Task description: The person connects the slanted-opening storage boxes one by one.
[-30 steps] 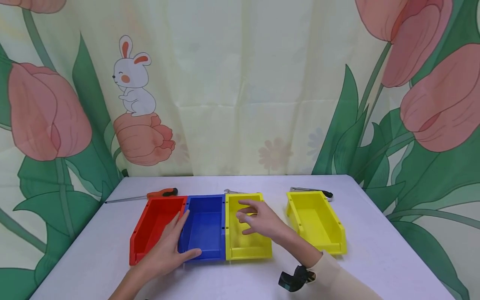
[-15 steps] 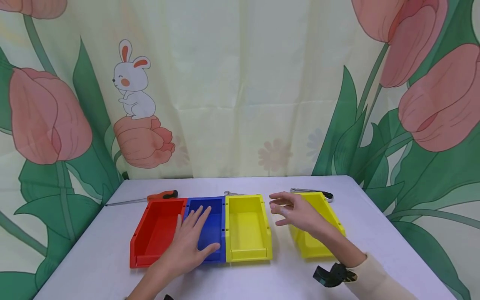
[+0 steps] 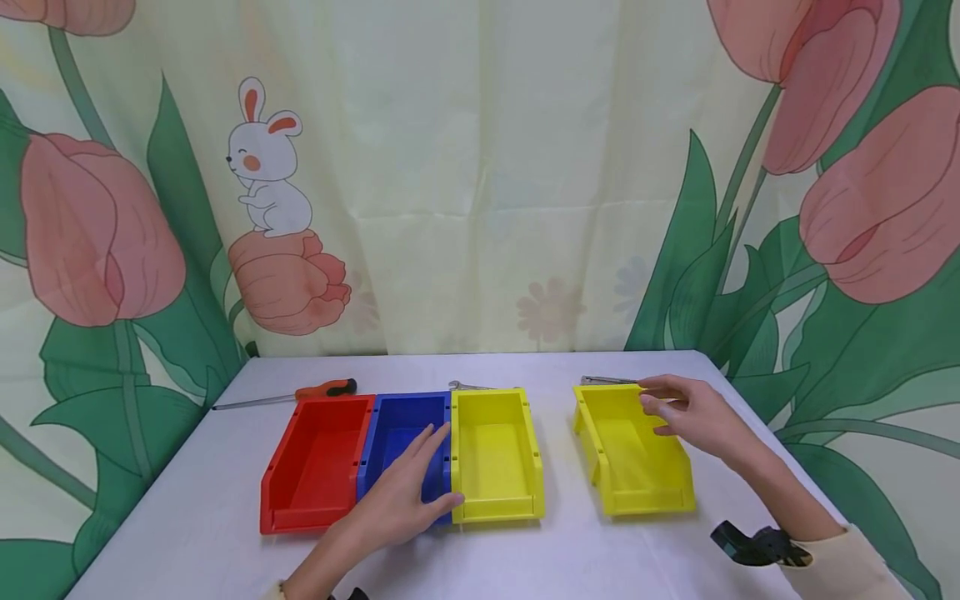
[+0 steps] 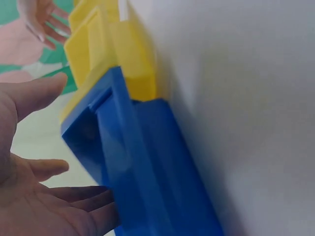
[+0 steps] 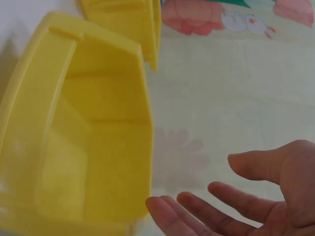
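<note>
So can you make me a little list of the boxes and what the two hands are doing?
Boxes in a row: red bin, blue bin, yellow bin, side by side
Box apart: second yellow bin, to the right
Left hand: fingers straight, resting on the blue bin
Right hand: at the second yellow bin's far right rim, fingers loosely bent; contact unclear
Behind the boxes: screwdriver, wrench
Surface: table

Both hands are bare, with no rings or gloves to be seen. The right hand (image 3: 693,414) comes out of a cream long sleeve (image 3: 843,567), and a black camera mount (image 3: 757,546) sits at that wrist. Below the left hand (image 3: 401,500), something dark, possibly another mount, shows at the wrist.
</note>
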The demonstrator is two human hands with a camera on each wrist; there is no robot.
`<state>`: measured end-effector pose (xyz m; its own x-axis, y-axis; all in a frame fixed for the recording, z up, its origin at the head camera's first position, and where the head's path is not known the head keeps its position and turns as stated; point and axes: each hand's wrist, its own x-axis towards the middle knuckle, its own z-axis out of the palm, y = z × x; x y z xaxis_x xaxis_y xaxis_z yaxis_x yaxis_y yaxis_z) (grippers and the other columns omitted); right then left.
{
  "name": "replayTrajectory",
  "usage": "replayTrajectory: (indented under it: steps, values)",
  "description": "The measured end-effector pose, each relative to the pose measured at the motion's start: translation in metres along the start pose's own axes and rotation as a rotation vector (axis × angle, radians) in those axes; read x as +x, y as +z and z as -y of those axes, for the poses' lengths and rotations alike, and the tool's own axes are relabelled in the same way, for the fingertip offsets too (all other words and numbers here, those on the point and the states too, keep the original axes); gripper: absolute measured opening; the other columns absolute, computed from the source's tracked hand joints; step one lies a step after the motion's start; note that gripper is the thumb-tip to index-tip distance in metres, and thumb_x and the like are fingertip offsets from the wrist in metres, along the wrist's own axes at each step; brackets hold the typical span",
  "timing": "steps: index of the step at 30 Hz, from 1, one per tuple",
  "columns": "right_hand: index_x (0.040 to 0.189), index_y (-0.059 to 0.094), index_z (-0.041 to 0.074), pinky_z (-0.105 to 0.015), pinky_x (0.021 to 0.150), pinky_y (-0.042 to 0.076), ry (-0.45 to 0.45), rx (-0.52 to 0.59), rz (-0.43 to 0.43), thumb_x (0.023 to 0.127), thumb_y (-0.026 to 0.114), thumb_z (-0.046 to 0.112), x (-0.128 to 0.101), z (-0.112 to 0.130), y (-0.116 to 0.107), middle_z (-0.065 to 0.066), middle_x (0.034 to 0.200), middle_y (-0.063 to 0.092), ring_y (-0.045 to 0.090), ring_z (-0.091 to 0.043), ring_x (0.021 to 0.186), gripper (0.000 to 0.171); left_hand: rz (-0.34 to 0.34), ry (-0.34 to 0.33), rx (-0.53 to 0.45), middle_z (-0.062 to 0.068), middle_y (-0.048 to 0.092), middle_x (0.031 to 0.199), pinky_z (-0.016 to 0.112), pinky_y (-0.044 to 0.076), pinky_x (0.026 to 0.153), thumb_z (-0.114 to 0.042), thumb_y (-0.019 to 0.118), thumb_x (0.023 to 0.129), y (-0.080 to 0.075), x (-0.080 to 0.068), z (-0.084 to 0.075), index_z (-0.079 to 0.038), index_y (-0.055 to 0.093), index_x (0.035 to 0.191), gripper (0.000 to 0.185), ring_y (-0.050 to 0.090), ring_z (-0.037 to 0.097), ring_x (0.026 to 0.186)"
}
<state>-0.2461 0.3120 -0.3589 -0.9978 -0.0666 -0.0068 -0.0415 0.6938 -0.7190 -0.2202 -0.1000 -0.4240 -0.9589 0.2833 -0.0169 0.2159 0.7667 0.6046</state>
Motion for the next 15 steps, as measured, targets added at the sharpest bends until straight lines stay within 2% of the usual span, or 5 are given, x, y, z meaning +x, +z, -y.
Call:
replayTrajectory:
  steps: [6, 15]
  values:
    - [0.149, 0.05, -0.009, -0.038, 0.084, 0.068, 0.013, -0.072, -0.046, 0.11, 0.059, 0.026, -0.001, -0.026, -0.019, -0.036, 0.144, 0.059, 0.069, -0.046, 0.119, 0.053, 0.02, -0.018, -0.018, 0.012, 0.032, 0.175, 0.074, 0.048, 0.109, -0.041, 0.087, 0.085, 0.007, 0.002, -0.001, -0.028, 0.032, 0.168, 0.1, 0.038, 0.047, 0.157]
    - [0.153, 0.042, -0.009, -0.043, 0.086, 0.068, 0.132, -0.049, 0.063, 0.109, 0.058, 0.031, 0.002, -0.051, -0.01, -0.038, 0.147, 0.054, 0.07, -0.042, 0.117, 0.062, 0.013, -0.019, -0.053, 0.013, 0.031, 0.175, 0.076, 0.044, 0.111, -0.041, 0.087, 0.085, 0.014, 0.005, -0.004, -0.03, 0.033, 0.167, 0.098, 0.035, 0.048, 0.157]
